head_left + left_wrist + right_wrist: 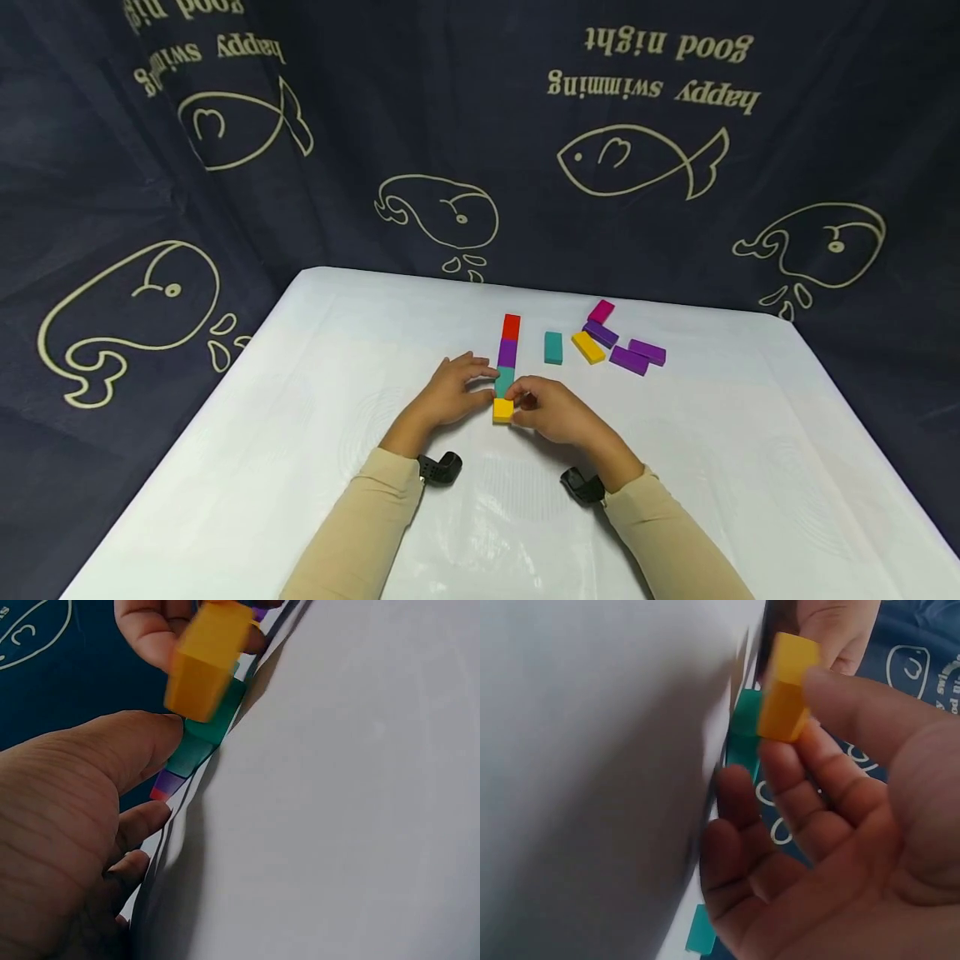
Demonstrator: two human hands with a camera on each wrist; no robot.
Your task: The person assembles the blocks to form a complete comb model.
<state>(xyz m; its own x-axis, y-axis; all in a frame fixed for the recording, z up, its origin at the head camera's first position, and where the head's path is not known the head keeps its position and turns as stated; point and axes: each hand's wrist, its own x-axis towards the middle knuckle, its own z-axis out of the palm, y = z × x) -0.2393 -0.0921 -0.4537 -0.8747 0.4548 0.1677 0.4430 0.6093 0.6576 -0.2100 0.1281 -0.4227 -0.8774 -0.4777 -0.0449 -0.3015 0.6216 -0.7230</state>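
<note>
A row of blocks runs down the white table: a red block (pixel 512 327) farthest off, a purple block (pixel 507 353), then a teal block (pixel 505 382). My right hand (pixel 555 410) pinches a yellow block (pixel 503 409) between thumb and fingers at the near end of this row. In the right wrist view the yellow block (pixel 789 690) looks tilted and raised off the table. Left of the row is my left hand (pixel 453 392), its fingers loosely extended with the tips by the teal block. Whether they touch it, I cannot tell.
Right of the row lies a single teal block (pixel 553 348). Beyond it are a yellow block (pixel 588 347), a dark purple block (pixel 601 334), a magenta block (pixel 602 312) and two purple blocks (pixel 628 360). A dark printed cloth (pixel 510 100) hangs behind the table (pixel 360 333).
</note>
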